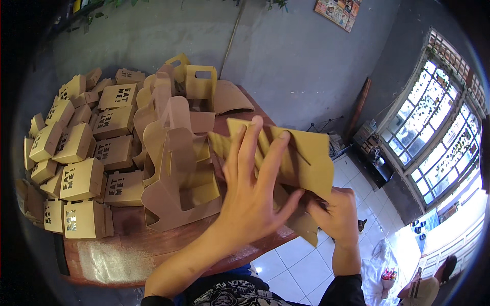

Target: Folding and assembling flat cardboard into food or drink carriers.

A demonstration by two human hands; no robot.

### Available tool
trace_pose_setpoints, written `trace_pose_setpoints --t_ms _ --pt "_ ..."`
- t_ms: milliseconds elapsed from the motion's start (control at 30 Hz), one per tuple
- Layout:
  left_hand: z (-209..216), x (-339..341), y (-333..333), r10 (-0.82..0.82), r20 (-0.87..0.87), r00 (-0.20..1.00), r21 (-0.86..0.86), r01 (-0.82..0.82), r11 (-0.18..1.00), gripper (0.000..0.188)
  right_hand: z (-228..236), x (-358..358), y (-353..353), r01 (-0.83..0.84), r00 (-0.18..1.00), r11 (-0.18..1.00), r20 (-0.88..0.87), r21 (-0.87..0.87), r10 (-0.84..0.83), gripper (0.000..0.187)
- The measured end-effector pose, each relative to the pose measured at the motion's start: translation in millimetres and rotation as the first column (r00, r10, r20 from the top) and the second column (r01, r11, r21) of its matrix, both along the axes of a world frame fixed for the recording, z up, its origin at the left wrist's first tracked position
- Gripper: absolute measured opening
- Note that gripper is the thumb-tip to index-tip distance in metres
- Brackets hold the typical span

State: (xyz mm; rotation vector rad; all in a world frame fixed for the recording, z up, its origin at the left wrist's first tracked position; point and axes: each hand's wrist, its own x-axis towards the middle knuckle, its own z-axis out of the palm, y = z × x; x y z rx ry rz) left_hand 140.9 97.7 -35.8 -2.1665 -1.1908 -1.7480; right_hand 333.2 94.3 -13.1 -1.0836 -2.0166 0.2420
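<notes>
In front of me, above the table's right edge, is a partly folded brown cardboard box [314, 153] with creased panels and loose flaps. My left hand [250, 196] lies over its near side, fingers stretched up across a panel and thumb low against the fold. Curled round the lower right edge, my right hand [334, 217] grips the cardboard, its fingertips partly hidden by the panel. Just left of my left hand stand several open cardboard carriers [176, 178] with curved sides, lined up in a nested row.
Closed brown boxes [81, 178] with dark lettering are piled on the left of the wooden table [117, 255]. Handled cardboard pieces [200, 81] stand at the back, beside a curved flap [232, 97]. On the right are a tiled floor [293, 260], a cat [362, 225] and a person [426, 288].
</notes>
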Motion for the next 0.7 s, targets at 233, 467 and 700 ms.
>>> trace_pose_setpoints --t_ms 233,467,700 --pt "11.1 -2.8 6.3 0.12 -0.139 0.983 0.324 -0.069 0.944 0.057 29.9 -4.3 -7.9 -0.039 0.985 0.987 0.163 -0.155 0.064 0.047" --pt "19.2 -24.2 3.8 0.054 -0.249 0.967 0.455 0.067 0.888 0.032 42.4 4.2 4.9 0.053 0.976 0.999 0.209 0.009 -0.054 0.061" --pt "20.8 -25.2 2.6 0.019 -0.199 0.98 0.453 0.075 0.889 0.027 54.5 2.2 -0.1 -0.046 0.928 0.996 0.373 0.079 0.014 0.061"
